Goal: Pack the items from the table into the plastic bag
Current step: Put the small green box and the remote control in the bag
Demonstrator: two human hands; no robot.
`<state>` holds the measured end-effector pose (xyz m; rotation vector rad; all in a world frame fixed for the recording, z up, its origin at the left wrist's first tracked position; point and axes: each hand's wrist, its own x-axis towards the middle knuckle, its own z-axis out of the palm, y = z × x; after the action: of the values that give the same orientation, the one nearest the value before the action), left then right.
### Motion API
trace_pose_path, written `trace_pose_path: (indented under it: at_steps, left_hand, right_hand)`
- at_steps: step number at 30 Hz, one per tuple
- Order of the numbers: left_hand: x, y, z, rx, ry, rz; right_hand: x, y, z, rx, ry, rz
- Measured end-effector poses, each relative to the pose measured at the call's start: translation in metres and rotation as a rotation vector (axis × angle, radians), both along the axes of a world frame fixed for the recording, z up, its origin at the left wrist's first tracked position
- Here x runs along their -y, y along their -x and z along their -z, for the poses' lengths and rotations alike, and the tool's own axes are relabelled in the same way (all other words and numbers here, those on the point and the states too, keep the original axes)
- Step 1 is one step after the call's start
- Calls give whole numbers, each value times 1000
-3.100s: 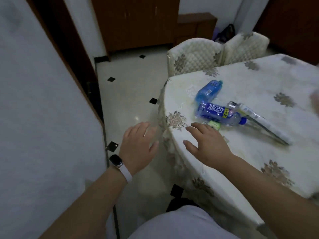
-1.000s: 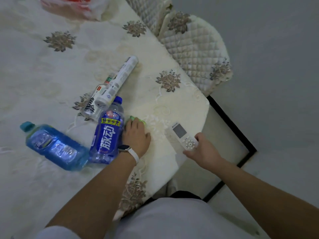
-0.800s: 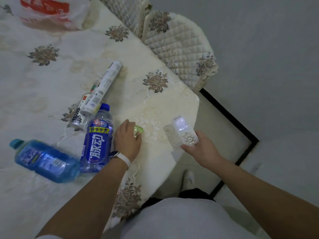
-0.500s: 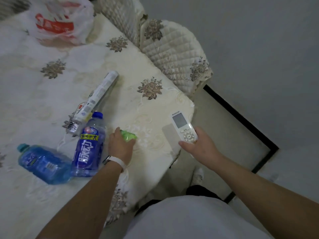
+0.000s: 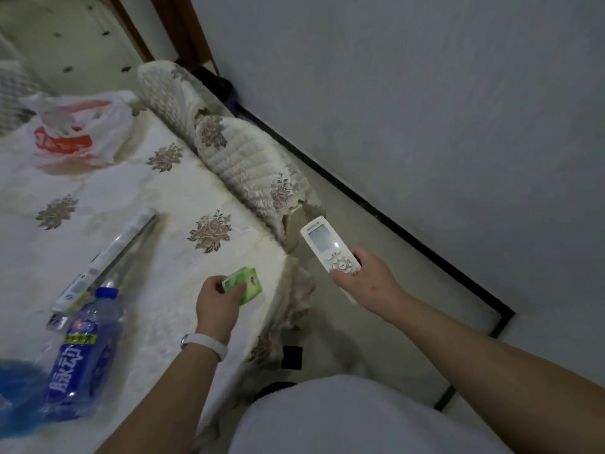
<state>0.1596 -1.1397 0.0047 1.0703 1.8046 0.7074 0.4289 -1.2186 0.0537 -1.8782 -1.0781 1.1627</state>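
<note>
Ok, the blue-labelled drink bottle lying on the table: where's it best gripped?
Probably round its labelled middle, from above and the free right side: the drink bottle lies on its side, cap by the long tube, another blue bottle crowding its left.

White "脉动" on the drink bottle (image 5: pixel 78 365) label, remote control (image 5: pixel 327 247) brand blurred
</note>
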Motion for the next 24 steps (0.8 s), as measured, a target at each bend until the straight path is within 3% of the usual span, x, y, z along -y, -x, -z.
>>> trace_pose_path:
  at_steps: [10, 17, 24]
  left_hand:
    - [-62, -161, -50, 394, 22, 116]
    - [-136, -237, -50, 443, 0, 240]
    - [-235, -298, -56, 540, -7, 243]
  right_hand:
    - [-13, -98, -22, 20, -60, 261]
    - [-71, -162, -26, 108, -72, 381]
    - [-179, -212, -37, 182, -34, 350]
